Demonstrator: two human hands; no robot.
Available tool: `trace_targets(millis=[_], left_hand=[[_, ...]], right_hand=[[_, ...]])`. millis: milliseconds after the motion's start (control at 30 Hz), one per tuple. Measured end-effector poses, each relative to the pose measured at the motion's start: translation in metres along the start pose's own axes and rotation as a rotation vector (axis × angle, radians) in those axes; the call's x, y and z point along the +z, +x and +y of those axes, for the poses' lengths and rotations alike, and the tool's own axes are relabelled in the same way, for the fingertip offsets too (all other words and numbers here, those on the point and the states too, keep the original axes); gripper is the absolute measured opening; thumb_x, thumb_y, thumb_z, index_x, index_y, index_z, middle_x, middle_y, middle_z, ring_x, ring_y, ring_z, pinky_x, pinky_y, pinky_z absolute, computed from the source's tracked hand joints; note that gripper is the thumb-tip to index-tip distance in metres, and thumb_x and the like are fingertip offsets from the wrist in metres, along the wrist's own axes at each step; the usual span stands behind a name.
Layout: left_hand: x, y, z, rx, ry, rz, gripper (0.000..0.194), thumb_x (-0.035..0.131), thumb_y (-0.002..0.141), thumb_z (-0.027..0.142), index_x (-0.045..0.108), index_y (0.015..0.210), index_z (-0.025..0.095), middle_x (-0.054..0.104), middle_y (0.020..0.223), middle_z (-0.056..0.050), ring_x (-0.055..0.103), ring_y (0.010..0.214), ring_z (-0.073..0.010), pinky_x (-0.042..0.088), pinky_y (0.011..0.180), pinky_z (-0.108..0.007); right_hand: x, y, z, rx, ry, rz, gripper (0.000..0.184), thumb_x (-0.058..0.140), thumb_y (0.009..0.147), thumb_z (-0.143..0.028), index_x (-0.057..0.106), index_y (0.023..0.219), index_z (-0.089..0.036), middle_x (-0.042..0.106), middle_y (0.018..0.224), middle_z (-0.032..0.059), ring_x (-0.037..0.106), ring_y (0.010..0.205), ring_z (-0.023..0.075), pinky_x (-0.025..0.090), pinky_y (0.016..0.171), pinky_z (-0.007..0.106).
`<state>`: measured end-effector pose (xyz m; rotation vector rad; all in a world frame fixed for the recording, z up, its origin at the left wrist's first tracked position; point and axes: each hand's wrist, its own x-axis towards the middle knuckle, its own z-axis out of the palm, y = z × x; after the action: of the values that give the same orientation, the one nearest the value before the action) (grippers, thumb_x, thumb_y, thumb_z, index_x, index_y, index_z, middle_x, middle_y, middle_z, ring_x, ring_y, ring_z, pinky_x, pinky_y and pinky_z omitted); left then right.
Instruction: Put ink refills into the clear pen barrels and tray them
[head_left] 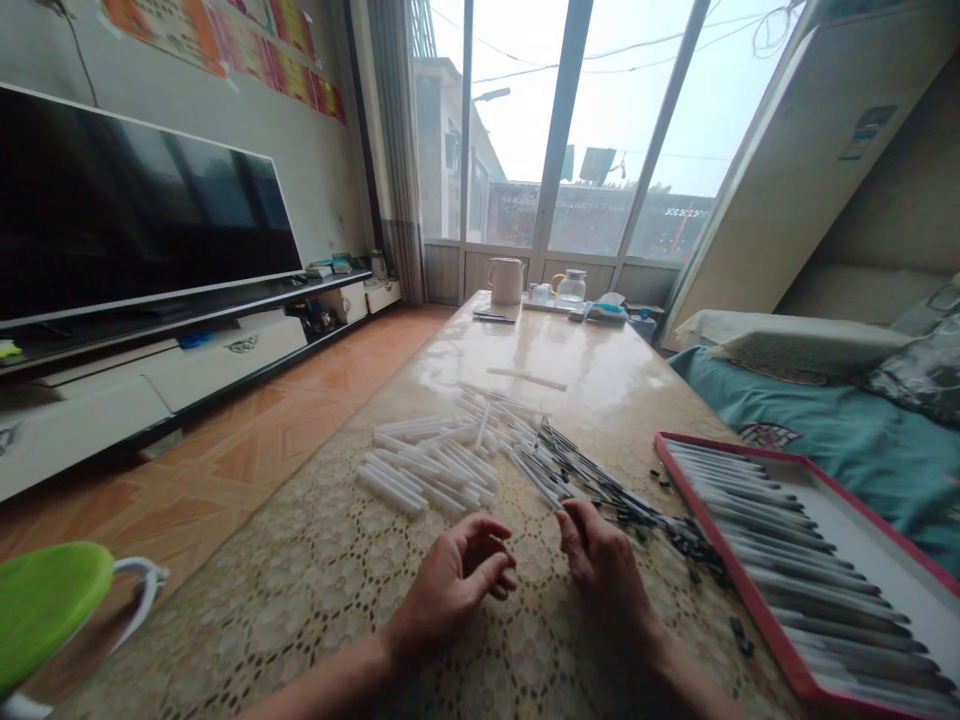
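The hands stand apart over the lace-covered worktop point(300, 620). The right hand point(604, 575) pinches the end of a thin white rod point(536, 480) that points toward 11 o'clock, while the left hand point(450, 585) hangs half-curled and empty. Loose white plastic tubes point(424, 470) lie at 11 o'clock, black-tipped rods point(600, 490) at 1 o'clock, and a red-rimmed tray point(709, 530) at 3 o'clock. A light pinch suits rods this slender.

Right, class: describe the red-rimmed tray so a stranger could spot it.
On the long lace-covered table, look right of the right hand. The tray there has a red rim and neat parallel rows of slim tubes, unlike the loose heaps.
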<state>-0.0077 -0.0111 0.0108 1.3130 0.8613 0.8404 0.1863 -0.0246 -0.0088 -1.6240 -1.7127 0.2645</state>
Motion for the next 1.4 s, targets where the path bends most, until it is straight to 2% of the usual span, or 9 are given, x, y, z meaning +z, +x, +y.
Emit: trace_targets(millis=[133, 267, 367, 567, 800, 967, 1067, 1200, 1400], left_hand=[[0.01, -0.019, 0.025, 0.13, 0.532, -0.215, 0.016, 0.058, 0.077, 0.017, 0.065, 0.091, 0.018, 0.067, 0.085, -0.008, 0.061, 0.072, -0.0182, 0.047, 0.065, -0.028], [0.015, 0.001, 0.038, 0.263, 0.968, -0.324, 0.024, 0.051, 0.076, 0.009, 0.061, 0.096, 0.018, 0.063, 0.092, -0.007, 0.057, 0.078, -0.0186, 0.046, 0.07, -0.03], [0.02, 0.039, 0.032, 0.385, 1.184, -0.249, 0.026, 0.044, 0.079, 0.005, 0.059, 0.096, 0.018, 0.062, 0.096, -0.007, 0.055, 0.089, -0.0199, 0.045, 0.078, -0.032], [0.034, 0.089, 0.008, 0.415, 1.191, -0.193, 0.023, 0.041, 0.084, 0.006, 0.059, 0.091, 0.018, 0.061, 0.097, -0.008, 0.051, 0.098, -0.0218, 0.041, 0.089, -0.037], [0.026, 0.083, 0.0, 0.385, 1.011, -0.027, 0.016, 0.048, 0.077, 0.005, 0.057, 0.081, 0.019, 0.06, 0.09, -0.007, 0.053, 0.093, -0.023, 0.043, 0.083, -0.037], [0.001, 0.059, 0.004, 0.269, 0.769, 0.146, 0.009, 0.049, 0.081, 0.014, 0.053, 0.088, 0.017, 0.056, 0.071, -0.002, 0.057, 0.067, -0.017, 0.048, 0.062, -0.03], [-0.015, 0.04, 0.004, 0.107, 0.361, 0.193, 0.023, 0.051, 0.083, 0.018, 0.05, 0.106, 0.016, 0.057, 0.068, 0.001, 0.059, 0.062, -0.0137, 0.049, 0.057, -0.025], [-0.029, 0.02, 0.0, -0.114, -0.285, 0.32, 0.018, 0.065, 0.077, 0.019, 0.058, 0.092, 0.016, 0.067, 0.082, -0.005, 0.065, 0.072, -0.0127, 0.052, 0.071, -0.025], [-0.03, 0.015, -0.004, -0.104, -0.447, 0.409, 0.017, 0.073, 0.071, 0.025, 0.064, 0.08, 0.014, 0.07, 0.077, -0.005, 0.065, 0.07, -0.0126, 0.052, 0.064, -0.02]], right_hand=[[-0.003, 0.004, 0.006, 0.16, 0.046, 0.099, 0.03, 0.032, 0.093, -0.04, 0.052, 0.086, -0.019, 0.056, 0.059, -0.0004, 0.056, 0.052, 0.0162, 0.038, 0.052, 0.023], [-0.003, 0.007, 0.009, 0.2, 0.053, 0.13, 0.03, 0.034, 0.091, -0.041, 0.054, 0.087, -0.019, 0.058, 0.06, 0.001, 0.057, 0.054, 0.0175, 0.039, 0.054, 0.025], [-0.003, 0.008, 0.012, 0.207, 0.058, 0.129, 0.03, 0.035, 0.09, -0.042, 0.055, 0.086, -0.019, 0.06, 0.063, 0.0027, 0.058, 0.056, 0.0186, 0.04, 0.055, 0.026], [-0.004, 0.009, 0.013, 0.236, 0.086, 0.115, 0.03, 0.035, 0.089, -0.042, 0.055, 0.087, -0.019, 0.059, 0.061, 0.0014, 0.059, 0.056, 0.0184, 0.04, 0.055, 0.025], [-0.004, 0.008, 0.012, 0.208, 0.096, 0.11, 0.027, 0.037, 0.089, -0.04, 0.055, 0.084, -0.019, 0.06, 0.063, 0.0009, 0.059, 0.059, 0.0177, 0.04, 0.058, 0.025], [-0.002, 0.005, 0.008, 0.138, 0.092, 0.087, 0.024, 0.038, 0.089, -0.038, 0.052, 0.079, -0.02, 0.054, 0.059, -0.002, 0.054, 0.055, 0.0152, 0.038, 0.055, 0.024], [-0.002, 0.001, 0.002, 0.053, 0.082, 0.066, 0.02, 0.041, 0.087, -0.034, 0.052, 0.081, -0.019, 0.049, 0.058, -0.0037, 0.05, 0.051, 0.0133, 0.035, 0.052, 0.023], [-0.001, -0.007, -0.006, -0.094, 0.045, 0.025, 0.01, 0.043, 0.084, -0.025, 0.05, 0.079, -0.019, 0.042, 0.056, -0.0063, 0.043, 0.048, 0.0108, 0.031, 0.05, 0.022], [0.0, -0.011, -0.011, -0.207, 0.04, -0.025, 0.008, 0.044, 0.082, -0.018, 0.048, 0.075, -0.019, 0.037, 0.057, -0.0069, 0.039, 0.048, 0.0091, 0.028, 0.05, 0.022]])
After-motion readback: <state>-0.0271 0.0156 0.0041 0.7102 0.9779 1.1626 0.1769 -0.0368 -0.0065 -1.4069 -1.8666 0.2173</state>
